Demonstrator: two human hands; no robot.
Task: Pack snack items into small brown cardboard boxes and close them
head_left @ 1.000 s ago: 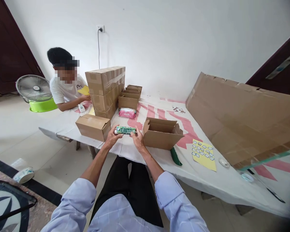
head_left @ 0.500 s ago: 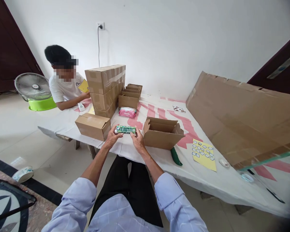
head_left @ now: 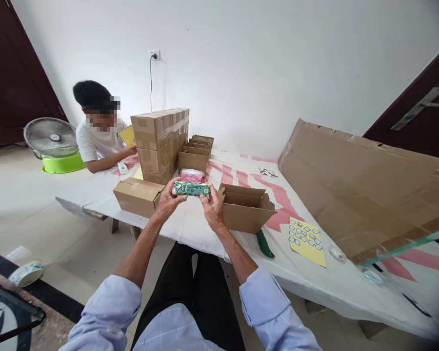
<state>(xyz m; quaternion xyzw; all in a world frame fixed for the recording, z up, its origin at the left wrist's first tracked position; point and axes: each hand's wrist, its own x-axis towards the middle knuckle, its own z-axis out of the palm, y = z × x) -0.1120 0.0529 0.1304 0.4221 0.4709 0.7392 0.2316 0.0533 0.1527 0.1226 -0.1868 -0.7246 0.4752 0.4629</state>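
Note:
I hold a small green packet (head_left: 192,188) level in front of me, one end in each hand. My left hand (head_left: 167,200) grips its left end and my right hand (head_left: 212,208) grips its right end, fingers closed on it. Just right of my hands an open cardboard box (head_left: 246,208) stands on the low white table (head_left: 314,278). A closed cardboard box (head_left: 137,196) lies just left of my left hand. A pink packet (head_left: 190,175) lies on the table behind the green one.
A stack of taped cartons (head_left: 160,143) and several open boxes (head_left: 195,150) stand further back. A large flat cardboard sheet (head_left: 366,185) leans at right. A yellow sticker sheet (head_left: 306,236) and a green-handled cutter (head_left: 265,244) lie near the edge. Another person (head_left: 97,131) sits at far left by a fan (head_left: 51,139).
Both hands have lifted the green packet slightly up and away from me, so that it sits in front of the pink packet. My view has tilted a little.

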